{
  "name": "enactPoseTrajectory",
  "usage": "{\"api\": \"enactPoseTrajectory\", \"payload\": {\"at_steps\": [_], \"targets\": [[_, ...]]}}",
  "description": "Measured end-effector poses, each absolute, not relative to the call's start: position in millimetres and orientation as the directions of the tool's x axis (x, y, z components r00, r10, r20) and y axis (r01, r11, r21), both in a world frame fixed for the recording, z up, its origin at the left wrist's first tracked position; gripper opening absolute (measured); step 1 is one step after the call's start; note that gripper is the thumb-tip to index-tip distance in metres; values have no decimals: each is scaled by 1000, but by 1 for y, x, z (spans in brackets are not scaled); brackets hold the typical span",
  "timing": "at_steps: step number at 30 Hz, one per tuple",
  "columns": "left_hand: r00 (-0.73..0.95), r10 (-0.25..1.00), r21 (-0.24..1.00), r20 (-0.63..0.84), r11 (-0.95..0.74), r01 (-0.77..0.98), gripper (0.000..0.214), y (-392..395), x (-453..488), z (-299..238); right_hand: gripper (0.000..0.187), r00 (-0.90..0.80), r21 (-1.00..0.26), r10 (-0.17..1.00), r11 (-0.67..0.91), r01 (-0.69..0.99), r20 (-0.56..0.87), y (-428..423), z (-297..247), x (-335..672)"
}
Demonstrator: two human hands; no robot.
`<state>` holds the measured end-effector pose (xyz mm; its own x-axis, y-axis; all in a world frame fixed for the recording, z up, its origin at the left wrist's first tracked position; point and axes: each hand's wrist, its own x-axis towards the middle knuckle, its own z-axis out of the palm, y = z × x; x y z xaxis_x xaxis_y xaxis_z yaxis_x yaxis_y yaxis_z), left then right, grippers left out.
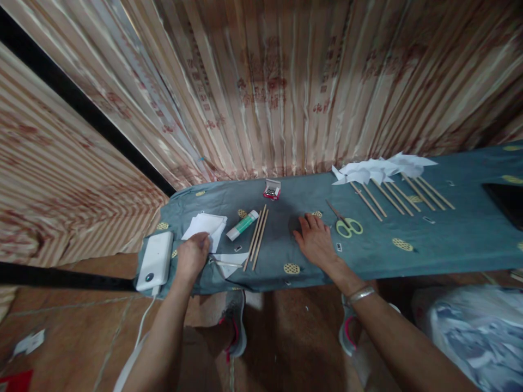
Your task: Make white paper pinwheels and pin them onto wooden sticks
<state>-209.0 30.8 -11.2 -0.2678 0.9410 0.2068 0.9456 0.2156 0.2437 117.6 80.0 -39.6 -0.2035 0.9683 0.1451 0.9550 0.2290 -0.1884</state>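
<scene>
My left hand (193,255) rests with curled fingers on the near corner of a small stack of white paper squares (205,225) on the blue cloth-covered board (449,239). My right hand (314,238) lies flat on the cloth, fingers stretched out, holding nothing. Just right of it lie green-handled scissors (347,225). Between my hands are a glue stick (242,225), three wooden sticks (257,237) and a folded white paper piece (229,260).
A white power bank (155,261) with a cable sits at the board's left end. A small red box (272,190) lies at the back. Several wooden sticks (402,195) with white paper flags (378,170) lie at right. A striped curtain hangs behind.
</scene>
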Motion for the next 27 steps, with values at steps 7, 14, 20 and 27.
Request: {"api": "enactPoseTrajectory", "payload": {"at_steps": [7, 14, 20, 27], "targets": [[-308, 932, 286, 193, 247, 926, 35, 33, -218, -8, 46, -205, -185, 970, 227, 956, 132, 82, -41, 118], [-427, 888, 424, 169, 326, 845, 31, 37, -225, -8, 46, -205, -183, 970, 227, 957, 130, 81, -40, 118], [-453, 873, 470, 181, 327, 820, 25, 36, -228, -8, 47, -209, -181, 968, 232, 956, 137, 81, -41, 118], [-481, 858, 510, 178, 338, 791, 23, 36, -227, -6, 46, -203, -179, 971, 223, 958, 125, 81, -40, 118]]}}
